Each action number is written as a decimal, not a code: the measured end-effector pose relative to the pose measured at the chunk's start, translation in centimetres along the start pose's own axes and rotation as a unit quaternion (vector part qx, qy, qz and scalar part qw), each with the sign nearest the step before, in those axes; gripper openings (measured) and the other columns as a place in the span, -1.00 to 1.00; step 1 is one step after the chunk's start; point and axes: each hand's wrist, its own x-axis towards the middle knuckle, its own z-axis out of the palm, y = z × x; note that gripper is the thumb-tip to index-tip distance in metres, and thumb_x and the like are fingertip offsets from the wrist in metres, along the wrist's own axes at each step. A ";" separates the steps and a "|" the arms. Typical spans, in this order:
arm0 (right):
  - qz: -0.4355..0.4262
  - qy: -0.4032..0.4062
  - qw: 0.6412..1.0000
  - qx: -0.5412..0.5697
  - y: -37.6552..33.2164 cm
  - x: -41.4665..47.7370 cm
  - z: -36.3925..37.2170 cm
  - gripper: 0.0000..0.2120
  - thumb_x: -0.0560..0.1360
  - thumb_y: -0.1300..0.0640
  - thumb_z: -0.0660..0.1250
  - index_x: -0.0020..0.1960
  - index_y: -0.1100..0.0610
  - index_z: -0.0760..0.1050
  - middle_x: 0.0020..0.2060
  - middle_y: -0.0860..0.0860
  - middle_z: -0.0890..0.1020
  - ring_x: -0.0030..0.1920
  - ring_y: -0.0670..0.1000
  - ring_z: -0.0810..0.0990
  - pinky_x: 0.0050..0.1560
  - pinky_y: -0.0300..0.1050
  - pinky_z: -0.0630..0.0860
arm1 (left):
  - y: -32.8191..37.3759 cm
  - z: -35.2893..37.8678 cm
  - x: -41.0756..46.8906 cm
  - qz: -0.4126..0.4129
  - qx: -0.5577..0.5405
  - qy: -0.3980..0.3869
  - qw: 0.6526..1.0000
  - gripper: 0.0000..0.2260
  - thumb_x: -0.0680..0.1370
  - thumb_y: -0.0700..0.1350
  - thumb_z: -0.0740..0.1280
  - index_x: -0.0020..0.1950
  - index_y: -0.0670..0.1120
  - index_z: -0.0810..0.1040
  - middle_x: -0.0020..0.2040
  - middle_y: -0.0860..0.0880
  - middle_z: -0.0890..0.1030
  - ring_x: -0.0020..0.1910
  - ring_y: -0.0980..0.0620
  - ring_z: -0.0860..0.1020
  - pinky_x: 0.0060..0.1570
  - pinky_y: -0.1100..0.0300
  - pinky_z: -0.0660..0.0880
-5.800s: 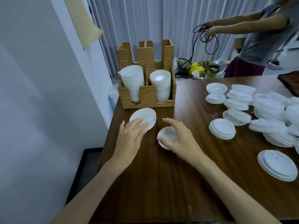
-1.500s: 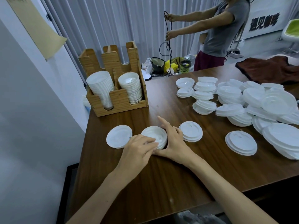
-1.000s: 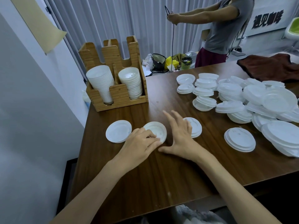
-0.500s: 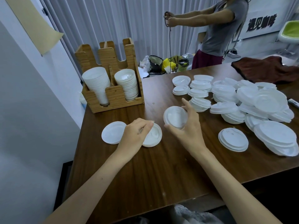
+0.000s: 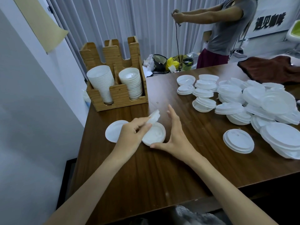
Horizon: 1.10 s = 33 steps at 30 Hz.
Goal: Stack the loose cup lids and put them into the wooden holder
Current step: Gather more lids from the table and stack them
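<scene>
My left hand [image 5: 132, 134] pinches a small stack of white lids [image 5: 153, 117], tilted on edge just above another white lid stack [image 5: 155, 133] lying on the table. My right hand [image 5: 176, 134] is open, thumb at the flat stack's near edge, fingers up along its right side. A single larger lid [image 5: 113, 132] lies flat to the left, partly behind my left hand. The wooden holder [image 5: 119, 93] stands at the table's back left with two stacks of lids in its front slots. Several loose lid piles [image 5: 253, 101] cover the right side.
A flat lid pile [image 5: 238, 140] lies right of my hands. A dark brown cloth [image 5: 272, 69] sits at the table's far right. Another person stands beyond the table holding a black cable [image 5: 177, 39]. A wall is close on the left, and the table edge [image 5: 178, 207] is near me.
Half a second ago my right hand held a lid stack upright; now my left hand holds the tilted lids, and my right hand has come down open beside the flat stack.
</scene>
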 end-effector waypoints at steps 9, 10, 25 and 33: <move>0.015 -0.030 0.999 -0.017 0.3 0.3 1.5 0.14 0.32 -0.05 0.54 0.42 -0.39 -0.35 0.34 -0.04 0.34 0.33 -0.01 0.40 0.33 0.11 0.41 | -2.0 2.8 -1.9 0.123 0.254 -0.030 0.959 -0.77 0.55 -0.23 0.31 0.20 -0.14 0.59 0.16 -0.07 0.57 0.15 0.02 0.49 0.11 0.20 0.47; 0.015 -0.029 0.999 -0.022 0.4 0.4 1.6 0.14 0.33 -0.02 0.54 0.42 -0.39 -0.35 0.33 -0.03 0.36 0.32 0.00 0.42 0.31 0.11 0.43 | -2.0 3.0 -1.9 0.130 0.267 -0.035 0.954 -0.77 0.54 -0.25 0.31 0.18 -0.15 0.60 0.15 -0.08 0.57 0.14 0.01 0.50 0.09 0.22 0.46; 0.010 -0.002 1.000 -0.030 0.8 0.4 1.9 0.12 0.37 0.13 0.52 0.44 -0.34 -0.32 0.32 -0.01 0.35 0.31 -0.03 0.40 0.31 0.00 0.44 | -1.6 3.5 -1.7 0.087 0.292 -0.114 0.945 -0.69 0.63 -0.12 0.16 0.36 -0.08 0.45 0.32 0.01 0.47 0.28 0.08 0.33 0.25 0.28 0.23; 0.004 0.001 1.000 -0.026 0.8 0.4 1.9 0.03 0.41 0.04 0.49 0.45 -0.32 -0.27 0.38 0.03 0.35 0.34 0.01 0.40 0.33 -0.03 0.41 | -1.6 3.3 -1.4 0.039 0.267 -0.129 0.954 -0.62 0.64 0.04 0.05 0.39 -0.03 0.42 0.36 0.06 0.44 0.28 0.12 0.27 0.27 0.14 0.33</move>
